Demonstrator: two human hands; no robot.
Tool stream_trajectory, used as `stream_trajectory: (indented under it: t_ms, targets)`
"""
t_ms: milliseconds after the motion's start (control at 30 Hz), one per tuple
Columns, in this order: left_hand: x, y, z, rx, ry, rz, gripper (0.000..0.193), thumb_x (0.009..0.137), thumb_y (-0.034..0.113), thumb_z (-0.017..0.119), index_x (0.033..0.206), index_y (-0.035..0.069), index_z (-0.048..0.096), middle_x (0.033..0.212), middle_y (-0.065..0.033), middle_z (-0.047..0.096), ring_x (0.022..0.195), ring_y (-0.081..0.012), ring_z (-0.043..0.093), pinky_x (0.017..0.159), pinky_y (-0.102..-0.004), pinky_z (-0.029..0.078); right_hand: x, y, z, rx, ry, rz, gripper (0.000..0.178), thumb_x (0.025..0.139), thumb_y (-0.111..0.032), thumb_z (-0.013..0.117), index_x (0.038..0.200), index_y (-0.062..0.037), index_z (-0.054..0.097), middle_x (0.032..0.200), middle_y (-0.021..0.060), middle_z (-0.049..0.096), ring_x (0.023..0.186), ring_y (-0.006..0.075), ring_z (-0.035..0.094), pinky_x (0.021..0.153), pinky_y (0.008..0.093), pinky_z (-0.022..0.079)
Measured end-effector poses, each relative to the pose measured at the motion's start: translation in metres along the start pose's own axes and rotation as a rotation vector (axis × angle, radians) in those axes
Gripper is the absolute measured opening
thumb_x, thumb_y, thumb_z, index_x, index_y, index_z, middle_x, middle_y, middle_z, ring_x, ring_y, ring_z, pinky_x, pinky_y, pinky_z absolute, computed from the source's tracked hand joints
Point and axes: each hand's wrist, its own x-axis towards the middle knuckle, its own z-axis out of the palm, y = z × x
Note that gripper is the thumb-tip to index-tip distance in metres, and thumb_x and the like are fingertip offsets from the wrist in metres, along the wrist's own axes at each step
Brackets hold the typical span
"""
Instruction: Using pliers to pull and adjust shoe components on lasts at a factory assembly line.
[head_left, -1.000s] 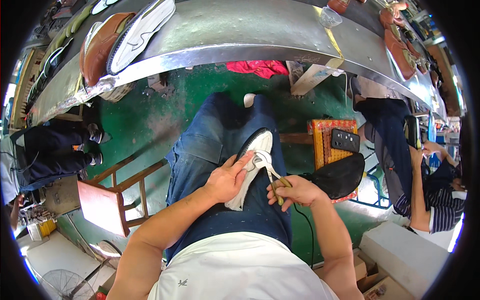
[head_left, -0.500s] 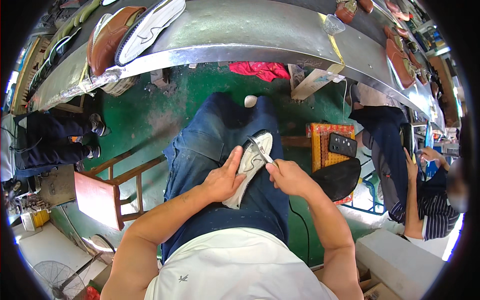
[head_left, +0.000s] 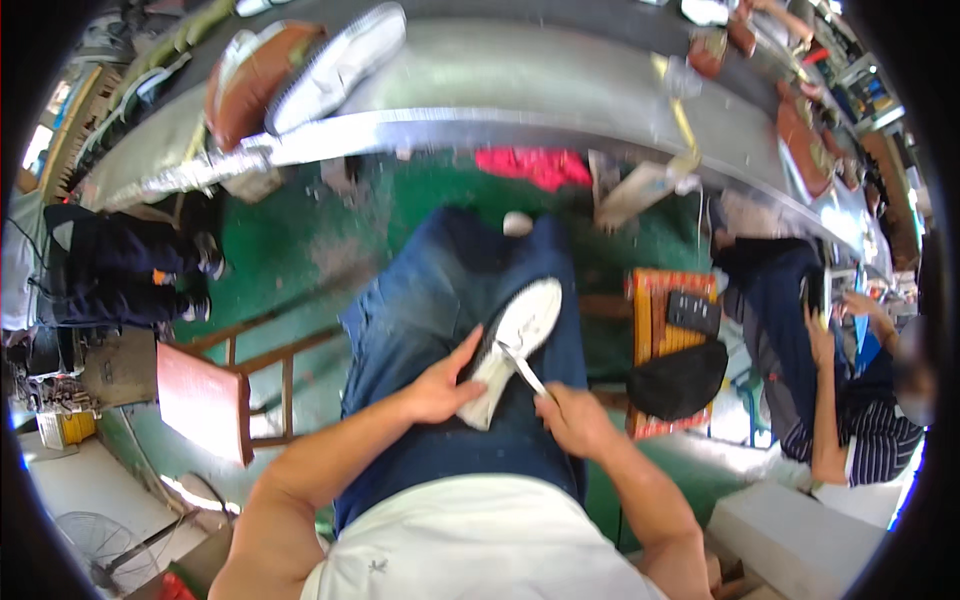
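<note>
A white shoe (head_left: 527,315) with a dark stitched edge lies along my lap over blue work trousers (head_left: 420,270), its toe pointing away from me. My left hand (head_left: 447,388) grips it near the heel end, thumb on one side and fingers stretched along the other. In my right hand (head_left: 580,420) is a slim metal hand tool (head_left: 527,373), held in a closed fist. The tool's tip rests against or just over the middle of the shoe; motion blur hides its exact shape and whether it touches.
A metal-topped bench (head_left: 520,75) runs across ahead, holding a brown shoe (head_left: 255,85) and another white shoe (head_left: 340,70). At left stands a wooden stool (head_left: 205,400). To my right, a beaded seat (head_left: 650,330) bears a phone (head_left: 693,312); a seated co-worker (head_left: 865,430) is beyond.
The shoe has turned so more of its white face shows. My right hand has drawn back toward me, and the tool's tip has moved from the toe toward the middle. The head view has shifted slightly.
</note>
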Motion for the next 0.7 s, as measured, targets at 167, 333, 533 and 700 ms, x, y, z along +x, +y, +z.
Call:
stream_trajectory:
  t_ms: [167,333,533,700]
  targets:
    - [-0.005,0.042,-0.019,-1.02,0.018,-0.057,0.079,0.098,0.008,0.065,0.162,0.005,0.021,0.159,-0.0109,0.042,0.143,-0.0215,0.044,0.118,-0.0372,0.035,-0.025,0.056,0.025,0.655,0.247,0.137,0.047,0.11,-0.038,0.039,0.111,0.0048,0.06,0.086,0.009,0.068,0.075,0.0178,0.069,0.07,0.0323,0.055]
    - [0.048,0.13,-0.061,-1.245,-0.044,-0.032,0.072,0.104,0.055,0.046,0.153,0.003,0.039,0.149,-0.0186,0.052,0.131,-0.0302,0.058,0.111,-0.0484,0.045,-0.017,0.045,0.021,0.559,0.212,0.188,0.049,0.11,-0.039,0.039,0.11,0.0045,0.061,0.087,0.0105,0.07,0.073,0.018,0.07,0.069,0.0331,0.056]
    - [0.117,0.174,-0.088,-1.181,-0.128,0.21,0.081,0.101,0.073,0.028,0.147,0.008,0.048,0.133,-0.0222,0.062,0.113,-0.0395,0.067,0.088,-0.0494,0.058,-0.004,0.041,0.012,0.384,0.151,0.193,0.05,0.109,-0.041,0.04,0.109,0.0044,0.062,0.087,0.0117,0.072,0.074,0.0192,0.072,0.069,0.0337,0.056]
    - [0.143,0.194,-0.091,-1.199,-0.039,0.169,0.079,0.102,0.071,0.027,0.144,0.009,0.051,0.133,-0.0256,0.061,0.109,-0.0419,0.068,0.078,-0.0481,0.061,-0.002,0.052,0.012,0.466,0.134,0.242,0.051,0.109,-0.042,0.041,0.108,0.0044,0.062,0.087,0.0111,0.071,0.074,0.0186,0.072,0.069,0.0329,0.057]
